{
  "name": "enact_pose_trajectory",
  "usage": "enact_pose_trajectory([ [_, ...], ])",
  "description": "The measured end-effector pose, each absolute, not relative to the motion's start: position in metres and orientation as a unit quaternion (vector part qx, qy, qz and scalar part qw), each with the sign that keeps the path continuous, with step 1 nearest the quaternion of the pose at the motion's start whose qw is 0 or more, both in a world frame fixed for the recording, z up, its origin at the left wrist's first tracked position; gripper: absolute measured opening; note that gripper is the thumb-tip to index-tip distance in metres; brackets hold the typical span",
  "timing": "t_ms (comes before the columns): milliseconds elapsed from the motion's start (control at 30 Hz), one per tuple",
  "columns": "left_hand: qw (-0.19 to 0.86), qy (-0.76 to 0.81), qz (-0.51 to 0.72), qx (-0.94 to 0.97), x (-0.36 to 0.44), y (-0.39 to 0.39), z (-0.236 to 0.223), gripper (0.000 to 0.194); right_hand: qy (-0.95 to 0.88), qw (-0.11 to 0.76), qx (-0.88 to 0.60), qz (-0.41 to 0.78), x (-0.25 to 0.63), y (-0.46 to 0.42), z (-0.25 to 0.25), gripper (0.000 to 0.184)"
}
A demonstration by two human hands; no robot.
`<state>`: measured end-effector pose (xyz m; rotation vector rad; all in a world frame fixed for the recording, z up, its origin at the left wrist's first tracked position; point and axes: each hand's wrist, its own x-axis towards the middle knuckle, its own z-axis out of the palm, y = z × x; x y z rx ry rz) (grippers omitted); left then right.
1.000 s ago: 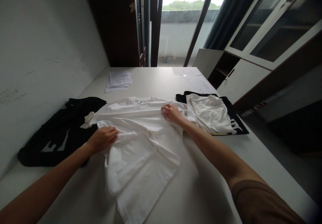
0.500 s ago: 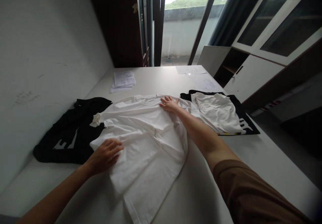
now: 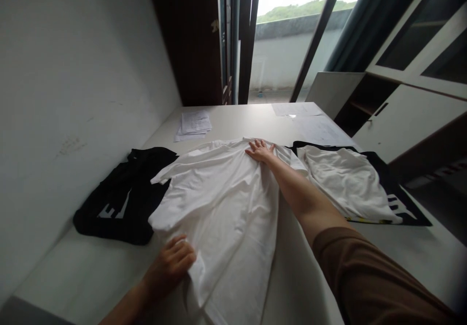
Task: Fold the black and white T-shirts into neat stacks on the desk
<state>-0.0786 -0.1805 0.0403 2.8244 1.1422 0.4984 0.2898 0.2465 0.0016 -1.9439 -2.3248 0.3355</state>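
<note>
A white T-shirt [image 3: 222,208] lies spread on the white table [image 3: 412,261], its collar toward the far side. My right hand [image 3: 261,151] rests flat with fingers spread on the shirt's far shoulder area, near the collar. Down at the shirt's near left edge, my left hand [image 3: 174,264] has its fingers curled and pinches the white fabric. The shirt's lower hem hangs toward the table's near edge.
A black T-shirt with white lettering [image 3: 122,198] lies left of the white one, by the wall. At the right, a folded white garment [image 3: 346,181] sits on a black one [image 3: 404,203]. Paper sheets [image 3: 193,123] lie at the far end. Cabinets stand to the right.
My left hand slid toward me along the shirt's left side, pulling the fabric straighter. My right hand moved farther away toward the collar. The shirt lies flatter and its left sleeve is spread.
</note>
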Motion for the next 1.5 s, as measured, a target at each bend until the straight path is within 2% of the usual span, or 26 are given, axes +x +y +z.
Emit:
enact_pose_trajectory([
  [133, 0.104, 0.357, 0.060, 0.927, -0.029, -0.190, 0.057, 0.016, -0.776, 0.036, -0.623, 0.095, 0.283, 0.221, 0.015, 0.067],
  [267, 0.232, 0.365, -0.018, 0.901, -0.004, -0.199, 0.088, 0.012, -0.834, 0.039, -0.545, 0.078, 0.281, 0.155, 0.020, 0.059],
  [333, 0.296, 0.342, -0.023, 0.891, -0.004, -0.198, 0.098, 0.013, -0.852, 0.077, -0.514, 0.062, 0.291, 0.107, 0.021, 0.056],
  [433, 0.353, 0.368, 0.035, 0.859, -0.016, -0.181, 0.099, 0.022, -0.842, 0.168, -0.511, 0.043, 0.316, 0.022, 0.025, 0.046],
  [500, 0.341, 0.431, 0.097, 0.830, -0.028, -0.159, 0.093, 0.030, -0.815, 0.204, -0.539, 0.061, 0.330, -0.038, 0.027, 0.034],
  [600, 0.264, 0.490, 0.153, 0.816, -0.042, -0.113, 0.078, 0.032, -0.800, 0.183, -0.558, 0.123, 0.330, -0.118, 0.026, 0.024],
  [700, 0.172, 0.513, 0.141, 0.829, -0.037, -0.066, 0.057, 0.032, -0.815, 0.174, -0.540, 0.114, 0.308, -0.167, 0.025, 0.029],
  [733, 0.142, 0.534, 0.122, 0.824, -0.032, -0.053, 0.049, 0.038, -0.821, 0.172, -0.535, 0.100, 0.300, -0.175, 0.025, 0.031],
  [833, 0.081, 0.600, 0.075, 0.792, -0.012, -0.026, 0.028, 0.058, -0.834, 0.154, -0.526, 0.061, 0.285, -0.177, 0.025, 0.026],
  [900, 0.068, 0.615, 0.063, 0.783, -0.004, -0.015, 0.018, 0.063, -0.832, 0.145, -0.532, 0.055, 0.286, -0.169, 0.025, 0.026],
  [1133, 0.085, 0.614, 0.055, 0.783, -0.011, 0.014, 0.008, 0.066, -0.784, 0.158, -0.592, 0.098, 0.340, -0.163, 0.020, 0.031],
  [1300, 0.085, 0.631, 0.059, 0.769, -0.013, 0.034, 0.004, 0.070, -0.783, 0.103, -0.600, 0.127, 0.394, -0.167, 0.022, 0.025],
  [1400, 0.082, 0.643, 0.066, 0.759, -0.013, 0.040, 0.002, 0.070, -0.768, 0.057, -0.633, 0.081, 0.408, -0.155, 0.034, 0.014],
  [1500, 0.061, 0.656, 0.085, 0.748, -0.013, 0.040, 0.003, 0.065, -0.752, 0.056, -0.656, 0.025, 0.401, -0.131, 0.054, 0.014],
])
